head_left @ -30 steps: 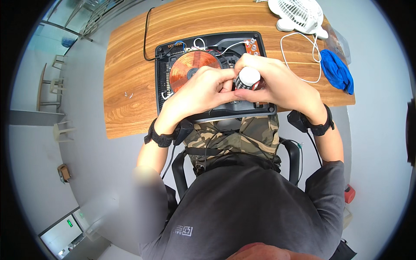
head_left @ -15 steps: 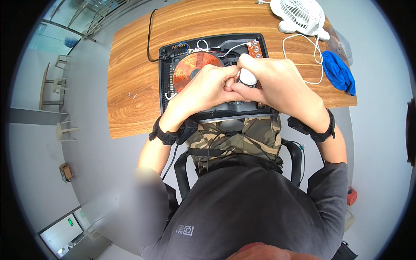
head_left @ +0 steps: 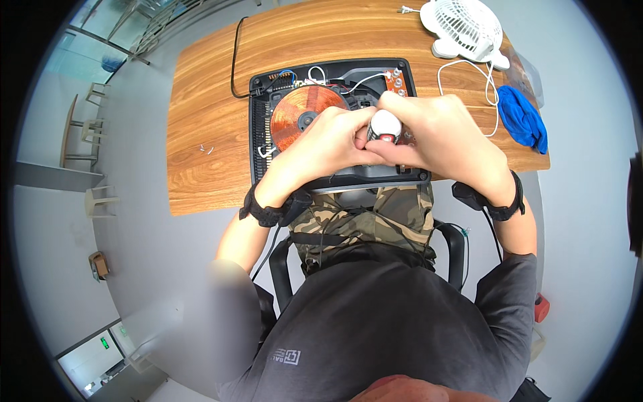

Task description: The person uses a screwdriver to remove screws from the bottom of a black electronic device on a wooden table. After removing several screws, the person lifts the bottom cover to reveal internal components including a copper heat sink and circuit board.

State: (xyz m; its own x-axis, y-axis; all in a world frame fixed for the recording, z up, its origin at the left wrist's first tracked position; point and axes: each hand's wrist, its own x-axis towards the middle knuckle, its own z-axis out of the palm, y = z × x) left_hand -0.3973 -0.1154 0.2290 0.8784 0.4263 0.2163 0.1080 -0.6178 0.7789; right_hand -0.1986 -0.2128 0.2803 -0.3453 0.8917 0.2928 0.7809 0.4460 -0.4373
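Held between both hands is a small bottle [head_left: 384,124] with a rounded white end and a black and red label; its lower part is hidden by my fingers. My right hand [head_left: 439,130] curls round its right side, thumb in front. From the other side my left hand [head_left: 331,141] is closed against it, fingertips touching my right hand. Beneath my hands lies an opened induction cooker in a black housing [head_left: 362,65], with a round copper coil [head_left: 288,122] at its left and a small orange circuit board [head_left: 398,83] at its upper right.
A white fan [head_left: 467,28] with its white cord stands at the far right of the wooden table [head_left: 207,100]. Near it lie a blue cloth [head_left: 521,119] and a clear plastic bag [head_left: 526,74]. Small screws [head_left: 209,150] lie left of the cooker, whose black power cord [head_left: 236,60] runs backward.
The bottle has turned in my hands, so more of its white end and a red patch on its label show. Both hands stay closed around it, slightly shifted.
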